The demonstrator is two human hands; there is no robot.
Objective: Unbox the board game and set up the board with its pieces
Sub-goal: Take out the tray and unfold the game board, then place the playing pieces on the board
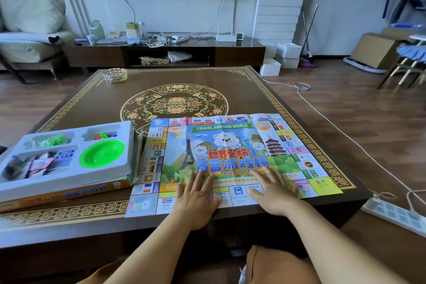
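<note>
From the head camera, a paper game board (pixel 232 157) lies unfolded and flat on the near right part of a dark wooden coffee table (pixel 92 104) with gold trim and a round flower pattern in its middle. The board shows cartoon bears, a tower and the words "TRAVEL AROUND WORLD", with small flag squares running round its edge. Fold creases cross the sheet.

Both hands lie on the near edge of the board, palms down. The left hand (pixel 196 196) has its fingers straight and slightly spread, pressing flat on the paper near the bottom row of squares; it grips nothing. The right hand (pixel 274 191) is just beside it, also flat with fingers spread, resting on the paper and holding nothing. The two hands are near each other but do not touch.

To the left of the board, touching or nearly touching its left edge, sits the open game box (pixel 69 191), orange on its side. A white plastic tray (pixel 124 145) fills it. In the tray are a round green dish (pixel 102 153), a pile of small green pieces (pixel 54 140) in the upper left pocket, a few coloured tokens (pixel 105 136) in the upper right pocket, and stacks of cards and paper money (pixel 43 163) in the lower left pocket.

A small woven basket (pixel 114 75) stands at the far left corner of the table.
</note>
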